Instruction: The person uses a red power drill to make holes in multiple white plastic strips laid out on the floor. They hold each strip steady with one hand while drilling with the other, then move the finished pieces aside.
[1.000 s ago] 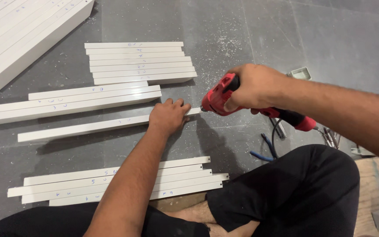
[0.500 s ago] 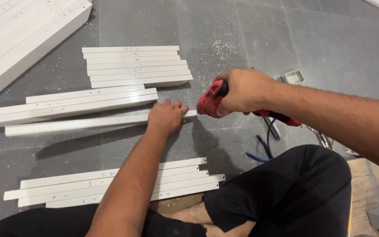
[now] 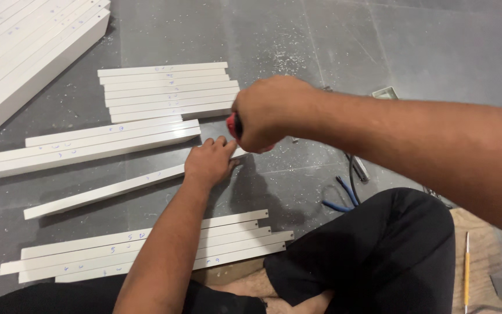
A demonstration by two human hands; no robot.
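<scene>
The left hand (image 3: 209,163) lies flat, fingers spread, pressing a white slat (image 3: 106,191) whose long axis runs from 8 o'clock toward 2. Just beyond its fingertips at 1 o'clock, the right hand (image 3: 271,113) is clenched round a red tool (image 3: 233,124) over the slat's near end.

The right hand (image 3: 271,113) hides nearly all of the red tool (image 3: 232,124) (only a sliver shows).

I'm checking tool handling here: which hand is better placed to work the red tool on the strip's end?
Right hand: it grips the red tool above the white strip, which the left hand presses down.
</scene>
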